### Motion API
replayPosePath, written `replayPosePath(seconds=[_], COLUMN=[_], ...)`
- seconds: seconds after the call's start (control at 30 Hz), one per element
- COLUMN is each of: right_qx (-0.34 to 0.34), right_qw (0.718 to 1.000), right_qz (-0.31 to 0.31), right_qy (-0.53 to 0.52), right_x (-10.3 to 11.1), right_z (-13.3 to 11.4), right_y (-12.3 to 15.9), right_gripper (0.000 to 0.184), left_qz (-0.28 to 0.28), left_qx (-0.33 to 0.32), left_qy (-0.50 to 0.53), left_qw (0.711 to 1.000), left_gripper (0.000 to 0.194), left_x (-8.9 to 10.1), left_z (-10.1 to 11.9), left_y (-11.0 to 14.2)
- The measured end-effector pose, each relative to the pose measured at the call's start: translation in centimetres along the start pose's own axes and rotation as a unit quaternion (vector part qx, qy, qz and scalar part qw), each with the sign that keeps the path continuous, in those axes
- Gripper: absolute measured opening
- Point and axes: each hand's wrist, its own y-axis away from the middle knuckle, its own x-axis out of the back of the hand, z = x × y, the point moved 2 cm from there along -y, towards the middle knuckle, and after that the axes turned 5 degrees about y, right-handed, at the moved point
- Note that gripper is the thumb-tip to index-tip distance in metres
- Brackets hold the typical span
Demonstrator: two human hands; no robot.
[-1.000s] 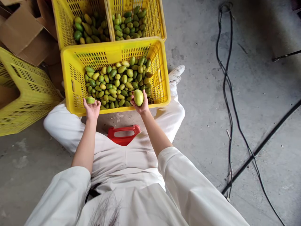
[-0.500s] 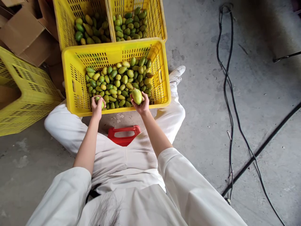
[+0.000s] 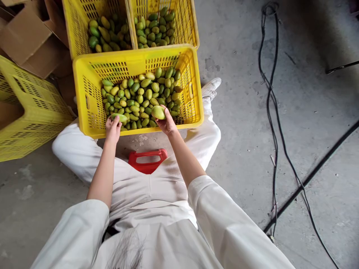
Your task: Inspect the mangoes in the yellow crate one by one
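Observation:
My left hand (image 3: pixel 112 129) is closed around a slender green mango (image 3: pixel 120 117), which lies sideways above the front left part of a yellow crate (image 3: pixel 140 130). In my right hand (image 3: pixel 168 123) is a larger, rounder pale green mango (image 3: pixel 158 112), held over the crate's front edge to the right. Beneath both hands, a layer of small green and yellowish mangoes (image 3: pixel 140 99) covers much of the crate's floor. My fingers hide parts of the two held fruits.
Two more yellow crates (image 3: pixel 166 45) with green fruit stand behind. Another yellow crate (image 3: pixel 36 112) and cardboard boxes (image 3: pixel 25 35) are at left. A red stool (image 3: pixel 148 152) shows between my legs. Black cables (image 3: pixel 270 89) and a dark pole (image 3: pixel 316 173) lie across the concrete floor at right.
Both held mangoes have turned from upright to sideways. My left hand has shifted slightly left with its fruit; the right-hand mango has moved a little left.

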Motion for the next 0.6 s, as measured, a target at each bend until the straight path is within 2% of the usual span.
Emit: replayPosePath(seconds=[0.1, 0.2, 0.27, 0.47, 0.6], right_qx=[-0.021, -0.034, -0.032, -0.009, -0.015], right_qw=[1.000, 0.999, 0.999, 1.000, 1.000], right_qz=[0.010, 0.017, 0.015, -0.002, 0.001], right_qy=[0.018, 0.022, 0.015, -0.014, -0.010], right_x=[-0.2, -0.5, -0.6, -0.7, -0.9], right_z=[-0.2, -0.5, -0.7, -0.9, -0.7], right_y=[-0.1, -0.2, 0.0, 0.5, 0.4], right_gripper=[0.042, 0.051, 0.054, 0.045, 0.045], left_qz=[-0.007, -0.006, 0.000, -0.003, -0.009], left_qx=[0.001, 0.032, 0.056, 0.100, 0.106], left_qy=[0.009, 0.044, 0.074, 0.105, 0.114], left_qw=[1.000, 0.999, 0.996, 0.989, 0.988], left_gripper=[0.037, 0.040, 0.036, 0.028, 0.015], left_x=[0.5, 0.7, 0.7, 0.5, 0.3], left_z=[0.0, 0.3, 0.5, 1.5, 1.5], left_y=[-0.3, -0.4, -0.3, 0.5, 0.8])
